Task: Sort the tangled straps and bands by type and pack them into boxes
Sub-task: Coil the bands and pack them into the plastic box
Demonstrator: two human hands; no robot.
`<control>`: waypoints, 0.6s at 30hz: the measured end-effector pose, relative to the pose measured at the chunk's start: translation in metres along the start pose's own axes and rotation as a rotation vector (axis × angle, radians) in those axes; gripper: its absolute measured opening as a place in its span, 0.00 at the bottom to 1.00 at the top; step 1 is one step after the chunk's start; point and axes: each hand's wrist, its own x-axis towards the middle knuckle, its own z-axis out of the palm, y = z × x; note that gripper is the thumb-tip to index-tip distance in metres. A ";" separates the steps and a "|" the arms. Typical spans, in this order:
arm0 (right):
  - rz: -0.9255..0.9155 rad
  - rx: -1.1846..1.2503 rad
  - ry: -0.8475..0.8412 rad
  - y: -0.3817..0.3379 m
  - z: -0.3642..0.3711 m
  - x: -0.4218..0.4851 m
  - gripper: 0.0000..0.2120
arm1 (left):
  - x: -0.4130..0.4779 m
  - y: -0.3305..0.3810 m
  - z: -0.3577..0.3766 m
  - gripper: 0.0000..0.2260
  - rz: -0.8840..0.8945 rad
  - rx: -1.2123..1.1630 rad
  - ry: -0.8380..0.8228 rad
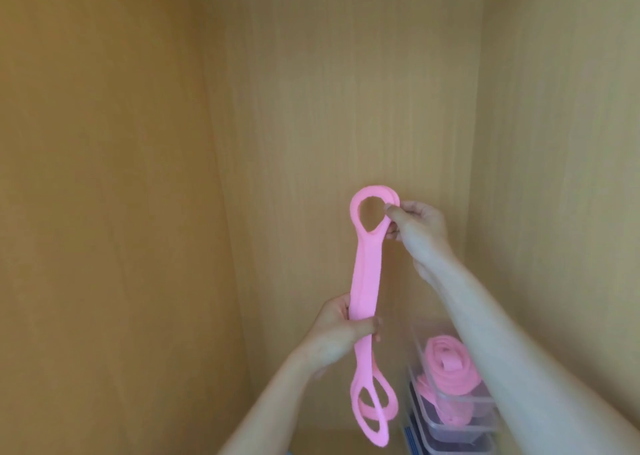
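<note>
Pink looped band point(365, 274) hangs vertical, centre frame; right hand point(417, 228) pinches top loop, left hand point(337, 333) grips mid-length; clear boxes point(460, 402) lower right.

A long pink stretchy looped band point(364, 274) hangs upright before tan wooden panels point(311, 74). The right hand point(420, 229) pinches its top loop; the left hand point(337, 333) grips its middle. Near right, a rolled pink band point(450, 364) lies in the top of stacked clear plastic boxes point(464, 402)
</note>
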 end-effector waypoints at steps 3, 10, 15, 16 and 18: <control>0.011 -0.014 0.025 0.004 -0.009 -0.001 0.03 | -0.004 -0.002 -0.001 0.07 0.001 0.062 -0.002; 0.103 0.035 0.080 0.015 -0.023 -0.009 0.02 | -0.011 -0.001 -0.026 0.03 -0.018 0.071 -0.050; 0.163 0.074 0.098 0.024 -0.027 -0.022 0.11 | -0.015 0.006 -0.054 0.02 0.009 0.019 -0.026; 0.166 0.099 0.102 0.025 -0.028 -0.025 0.16 | -0.015 0.008 -0.059 0.03 0.018 0.011 -0.014; 0.153 0.125 0.099 0.028 -0.029 -0.030 0.23 | -0.016 0.012 -0.068 0.02 0.035 -0.029 0.005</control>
